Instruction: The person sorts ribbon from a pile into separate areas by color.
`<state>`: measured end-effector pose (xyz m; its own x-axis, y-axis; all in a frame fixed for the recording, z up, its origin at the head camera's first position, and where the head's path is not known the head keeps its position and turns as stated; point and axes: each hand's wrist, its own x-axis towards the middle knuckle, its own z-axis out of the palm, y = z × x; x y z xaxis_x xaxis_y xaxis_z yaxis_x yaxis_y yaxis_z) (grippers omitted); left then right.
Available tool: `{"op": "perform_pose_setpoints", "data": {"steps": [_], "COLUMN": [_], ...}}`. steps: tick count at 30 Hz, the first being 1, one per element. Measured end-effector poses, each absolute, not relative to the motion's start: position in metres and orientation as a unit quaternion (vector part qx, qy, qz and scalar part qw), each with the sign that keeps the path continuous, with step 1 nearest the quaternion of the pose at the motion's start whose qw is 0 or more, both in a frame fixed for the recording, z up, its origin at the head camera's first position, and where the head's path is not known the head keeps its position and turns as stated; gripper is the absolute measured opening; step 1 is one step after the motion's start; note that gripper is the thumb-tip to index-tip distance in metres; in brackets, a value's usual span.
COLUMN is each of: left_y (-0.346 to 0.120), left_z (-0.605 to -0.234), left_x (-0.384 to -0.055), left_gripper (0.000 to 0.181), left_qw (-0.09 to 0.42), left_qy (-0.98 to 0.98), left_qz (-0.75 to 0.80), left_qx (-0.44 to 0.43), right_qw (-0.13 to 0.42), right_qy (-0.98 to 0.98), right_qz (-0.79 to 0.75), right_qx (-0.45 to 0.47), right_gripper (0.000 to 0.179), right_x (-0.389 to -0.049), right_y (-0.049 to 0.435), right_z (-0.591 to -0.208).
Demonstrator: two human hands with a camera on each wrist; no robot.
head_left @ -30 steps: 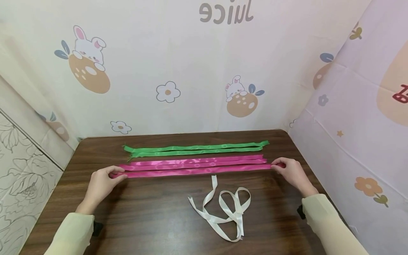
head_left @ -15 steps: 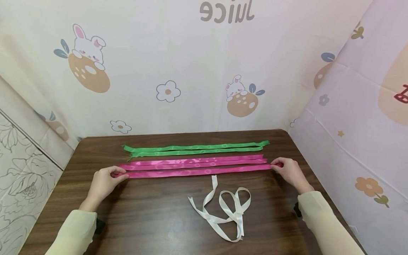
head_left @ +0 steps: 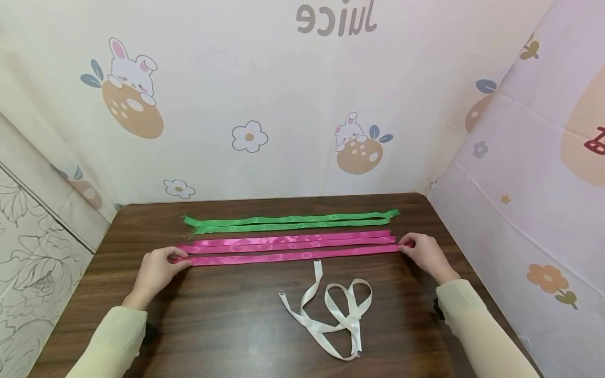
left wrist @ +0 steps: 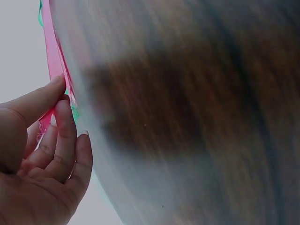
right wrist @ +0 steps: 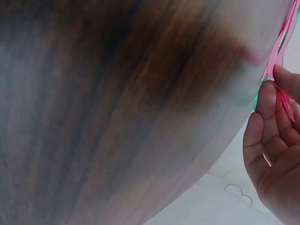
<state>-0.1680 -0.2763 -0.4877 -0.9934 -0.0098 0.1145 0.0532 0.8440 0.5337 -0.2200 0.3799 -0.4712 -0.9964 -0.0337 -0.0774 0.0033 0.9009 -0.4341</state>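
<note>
A pink ribbon [head_left: 293, 256] stretches straight across the table between both hands. My left hand [head_left: 158, 268] pinches its left end between thumb and fingers, and that grip on the pink strip [left wrist: 54, 56] shows in the left wrist view. At the other end, my right hand [head_left: 425, 254] pinches the ribbon; its tail [right wrist: 285, 103] hangs past the fingertips in the right wrist view. Just behind lie more pink ribbon lengths [head_left: 293, 241], nearly parallel to the held one. Farther back, green ribbon [head_left: 293, 223] lies in two long strands.
A white ribbon [head_left: 316, 325] lies loosely looped in front of the pink one, right of the middle. The brown wooden table [head_left: 227, 325] ends at a printed curtain [head_left: 283, 94] behind, with another cloth [head_left: 520, 210] along the right side.
Both hands keep their pinch on the pink ribbon. My right hand has shifted slightly left, and my left hand slightly right; the other ribbons look unmoved.
</note>
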Motion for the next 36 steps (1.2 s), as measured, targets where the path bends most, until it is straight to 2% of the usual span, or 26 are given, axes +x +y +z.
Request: {"op": "perform_pose_setpoints", "data": {"steps": [14,36], "left_y": [-0.273,-0.272], "left_z": [-0.491,-0.489], "left_x": [-0.173,-0.175], "left_gripper": [0.014,0.02], "left_qw": [0.05,0.062], "left_qy": [-0.958,-0.959], "left_qz": [-0.281,-0.276], "left_qx": [-0.009,0.01], "right_qw": [0.055,0.061], "right_qy": [0.976,0.975], "right_qz": [-0.212,-0.213], "right_qx": [0.001,0.019], "right_gripper": [0.013,0.019], "right_x": [-0.228,-0.23], "right_y": [0.377,0.379], "right_z": [-0.477,-0.48]}}
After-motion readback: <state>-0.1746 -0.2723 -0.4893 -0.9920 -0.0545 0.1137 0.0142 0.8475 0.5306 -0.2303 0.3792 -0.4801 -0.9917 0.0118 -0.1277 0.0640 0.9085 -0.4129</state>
